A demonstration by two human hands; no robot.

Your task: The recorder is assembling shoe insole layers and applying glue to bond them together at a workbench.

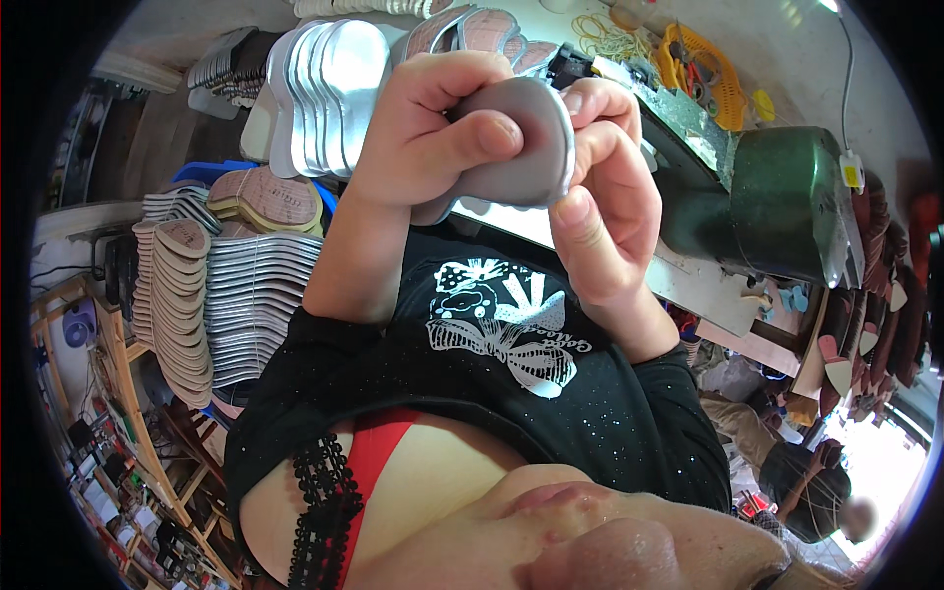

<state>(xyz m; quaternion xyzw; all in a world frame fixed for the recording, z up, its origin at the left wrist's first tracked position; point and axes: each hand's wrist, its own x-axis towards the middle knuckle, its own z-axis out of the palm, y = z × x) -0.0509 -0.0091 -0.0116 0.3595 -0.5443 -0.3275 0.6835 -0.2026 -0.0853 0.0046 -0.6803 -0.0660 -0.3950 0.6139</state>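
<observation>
Both hands hold a grey, padded, sole-shaped piece up in front of the chest. Seen from the head camera, the left hand wraps it from the left, its thumb pressed flat on the smooth face and its fingers curled behind. The right hand pinches the rounded right edge, thumb low on the rim and fingertips higher up along it. That rim faces the right palm, and the lower end of the piece slants down beneath the left hand.

On the left, room looks tight: a stack of silver sole-shaped pieces stands near the left wrist, its curved edges nearly upright. Farther down that side, more layered soles rise near the left forearm. On the right, a dark green machine body lies past the right hand (how much gap separates them is hard to judge in this bent view). A yellow basket sits beyond it, well apart from the fingers. Between the forearms, open space runs down to the black top.
</observation>
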